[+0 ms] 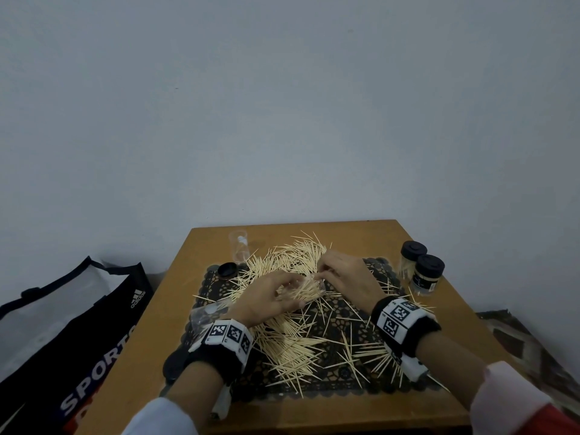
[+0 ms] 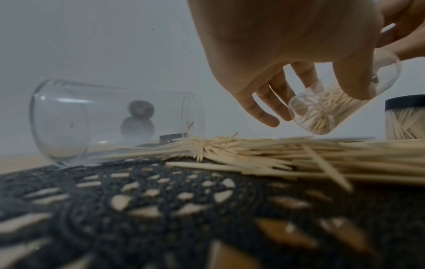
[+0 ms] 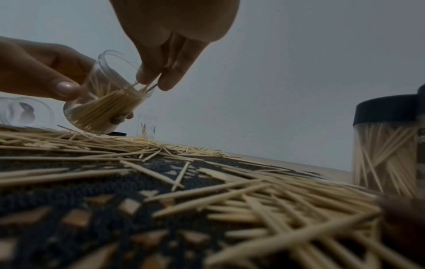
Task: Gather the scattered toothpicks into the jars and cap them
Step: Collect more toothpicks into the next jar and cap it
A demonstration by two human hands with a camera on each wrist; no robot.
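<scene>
left hand (image 1: 266, 298) grips a tilted jar (image 3: 105, 102) so its mouth faces the right hand (image 1: 343, 274), which pinches toothpicks (image 3: 147, 86) into it; loose toothpicks (image 1: 292, 343) cover the mat (image 1: 342, 312), capped jars (image 1: 422, 268) aside.

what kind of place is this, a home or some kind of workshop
Most likely a room in a home, not a workshop. A small wooden table stands against a plain painted wall, covered by a dark lace mat, and a sports shopping bag sits on the floor beside it.
</scene>
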